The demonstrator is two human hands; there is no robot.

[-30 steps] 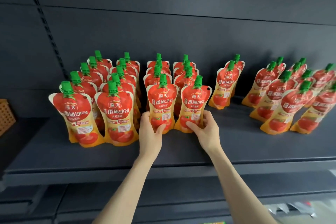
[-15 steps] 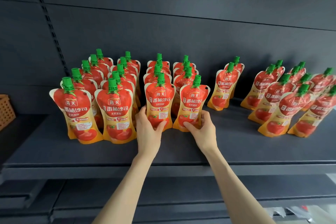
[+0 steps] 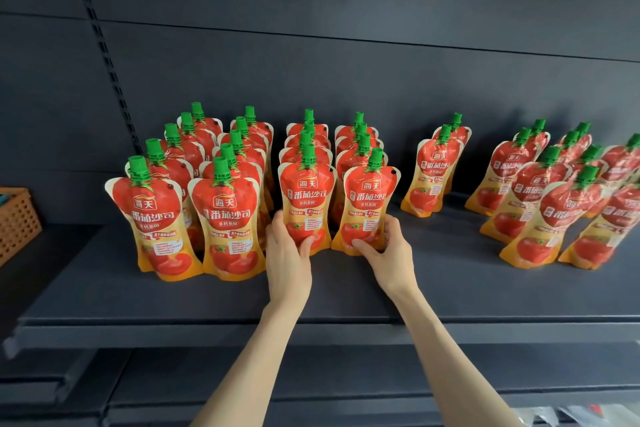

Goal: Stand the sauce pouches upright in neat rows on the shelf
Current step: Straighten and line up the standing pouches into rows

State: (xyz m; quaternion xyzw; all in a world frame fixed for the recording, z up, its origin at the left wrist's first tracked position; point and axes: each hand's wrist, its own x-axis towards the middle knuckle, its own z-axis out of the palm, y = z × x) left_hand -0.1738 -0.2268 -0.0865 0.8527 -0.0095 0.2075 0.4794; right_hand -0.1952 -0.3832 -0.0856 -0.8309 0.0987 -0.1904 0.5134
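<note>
L hand [image 3: 287,253] grips col-3 front pouch [image 3: 306,198], R hand [image 3: 391,250] grips col-4 front pouch [image 3: 369,204]; 4 cols [image 3: 225,215] upright, 2-pouch pair [image 3: 433,177] apart, right.

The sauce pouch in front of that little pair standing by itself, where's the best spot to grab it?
Probably its narrow waist, just above the wide base. Come from the front and pinch it across both edges. The front pouch of the pair stands upright with bare shelf on both sides.
</note>
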